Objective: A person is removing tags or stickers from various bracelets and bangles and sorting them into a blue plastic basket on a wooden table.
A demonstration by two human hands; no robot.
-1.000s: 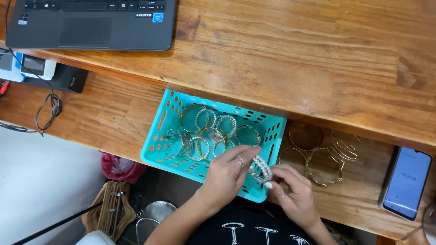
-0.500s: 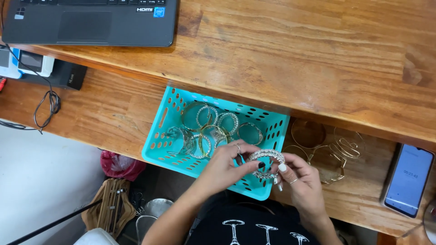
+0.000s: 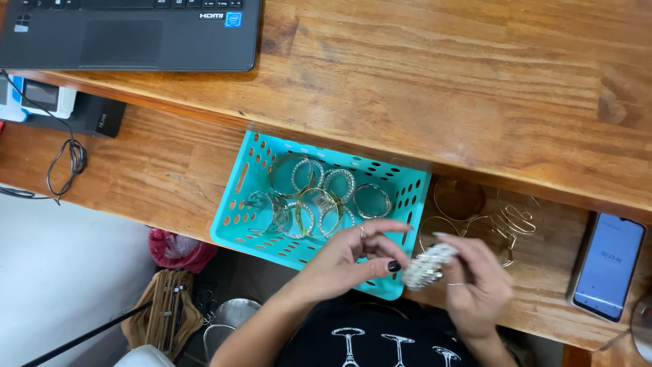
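rhinestone bangle (image 3: pixel 428 266) pinched between both hands (image 3: pixel 353 261) just beside teal basket (image 3: pixel 239 183) rim; loose pinch risks dropping off counter edge.

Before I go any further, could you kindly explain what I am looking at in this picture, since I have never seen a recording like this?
The picture comes from a camera worn on a person's head, looking down at their own two bare hands over a wooden desk. There is no machine here. The left hand and the right hand both have their fingers on a sparkly silver bracelet, held up between them near the right corner of a turquoise plastic basket. Inside the basket lie several more bangles, some gold, some set with stones. To the right of the basket, gold bangles rest on the lower shelf, and further right lies a phone with its screen lit. A dark laptop sits at the top left of the desk.
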